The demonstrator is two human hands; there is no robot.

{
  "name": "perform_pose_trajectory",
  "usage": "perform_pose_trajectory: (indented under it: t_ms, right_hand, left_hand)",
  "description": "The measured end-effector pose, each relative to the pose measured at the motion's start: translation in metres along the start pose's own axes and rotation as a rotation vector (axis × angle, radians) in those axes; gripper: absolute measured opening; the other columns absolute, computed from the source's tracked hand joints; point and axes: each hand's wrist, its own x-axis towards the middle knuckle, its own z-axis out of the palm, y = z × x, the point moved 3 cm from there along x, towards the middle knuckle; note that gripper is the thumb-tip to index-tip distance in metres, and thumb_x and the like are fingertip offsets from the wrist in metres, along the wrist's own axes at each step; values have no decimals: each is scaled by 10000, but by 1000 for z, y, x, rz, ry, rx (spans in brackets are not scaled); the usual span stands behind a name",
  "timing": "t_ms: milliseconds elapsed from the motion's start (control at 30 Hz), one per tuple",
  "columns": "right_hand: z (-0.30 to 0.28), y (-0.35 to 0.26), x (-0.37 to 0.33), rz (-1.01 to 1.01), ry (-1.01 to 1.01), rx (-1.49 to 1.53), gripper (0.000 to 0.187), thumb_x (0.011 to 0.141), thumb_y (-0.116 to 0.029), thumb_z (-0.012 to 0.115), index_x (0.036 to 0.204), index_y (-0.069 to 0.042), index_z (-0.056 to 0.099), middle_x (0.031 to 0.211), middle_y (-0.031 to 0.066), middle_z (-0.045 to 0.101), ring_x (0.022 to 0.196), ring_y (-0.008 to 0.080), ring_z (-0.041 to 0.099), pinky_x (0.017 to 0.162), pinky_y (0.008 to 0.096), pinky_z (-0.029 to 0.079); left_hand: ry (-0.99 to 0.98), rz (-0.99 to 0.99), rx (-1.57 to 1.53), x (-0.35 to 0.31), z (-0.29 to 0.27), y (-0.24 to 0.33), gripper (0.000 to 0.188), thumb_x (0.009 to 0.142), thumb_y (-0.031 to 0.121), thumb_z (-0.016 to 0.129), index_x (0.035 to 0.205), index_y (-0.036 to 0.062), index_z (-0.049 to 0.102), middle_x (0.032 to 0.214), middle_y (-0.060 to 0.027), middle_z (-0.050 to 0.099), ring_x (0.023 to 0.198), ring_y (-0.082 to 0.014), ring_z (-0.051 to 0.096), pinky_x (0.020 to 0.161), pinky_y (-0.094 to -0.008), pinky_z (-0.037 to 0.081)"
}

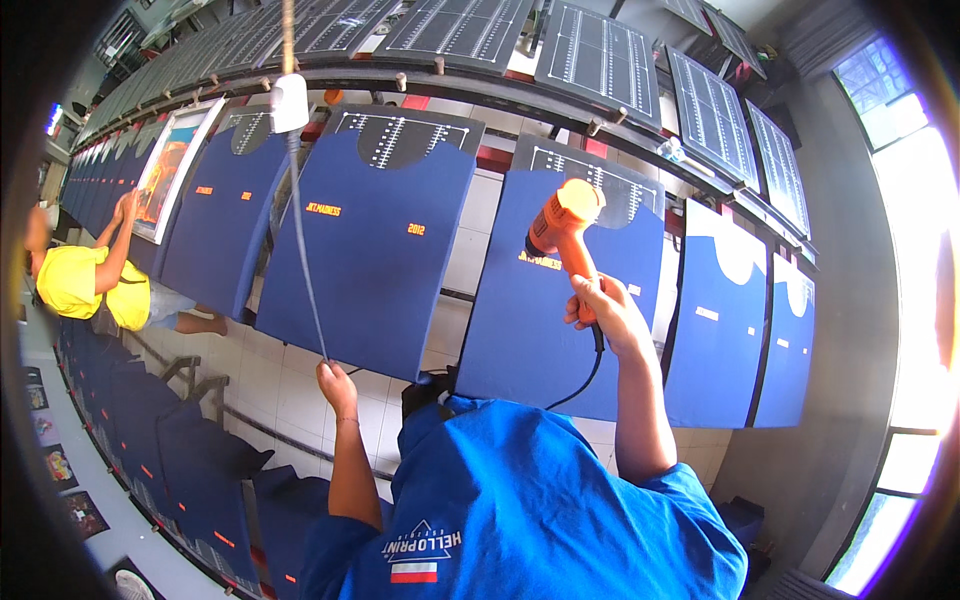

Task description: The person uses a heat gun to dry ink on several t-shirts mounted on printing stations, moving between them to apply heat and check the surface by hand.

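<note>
My right hand [610, 312] is closed around the handle of an orange heat gun [563, 232], held above a navy blue shirt [550, 340] stretched on a dark board. A black cord [592, 375] runs down from the gun's handle. My left hand [337, 388] is closed on a thin grey cable [306, 255], which slants up to a white connector [289, 104] hanging overhead. Beneath that cable lies another navy shirt [370, 265] with small orange print, on its own board.
Further navy shirts [715, 330] continue to the right, and a row of bare dark boards [600, 60] stands behind. At left, a person in a yellow top [90, 280] holds a framed screen [175, 170]. A metal rail [270, 425] and more shirts are behind me.
</note>
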Motion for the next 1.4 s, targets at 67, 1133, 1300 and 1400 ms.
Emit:
perform_pose_trajectory:
  t_ms: [67,1133,1300,1400]
  right_hand:
    - [3,1,5,10,7,-7,378,953,-369,631,1017,0,576,776,67,624,669,142,637,628,275,518]
    - [17,11,13,7,28,13,301,953,-317,642,902,-31,564,699,27,584,625,106,595,607,252,498]
    - [15,15,17,-9,45,12,300,955,-313,640,915,-25,569,696,26,579,624,106,591,606,253,497]
    - [15,13,12,3,27,-4,297,958,-308,635,923,-20,572,689,24,574,627,104,587,607,255,498]
  left_hand:
    - [72,91,46,0,-4,9,384,949,112,465,1272,-91,510,1279,-280,532,1196,-427,505,1033,-458,383]
    - [350,307,286,-1,1,128,396,929,218,555,1310,110,555,1436,-89,504,1345,-325,419,1083,-502,312]
    - [350,311,278,0,2,127,400,930,222,558,1315,115,553,1441,-86,501,1346,-325,418,1079,-504,313]
    - [353,308,290,1,4,125,403,930,223,560,1319,118,551,1441,-85,501,1345,-325,418,1076,-506,315]
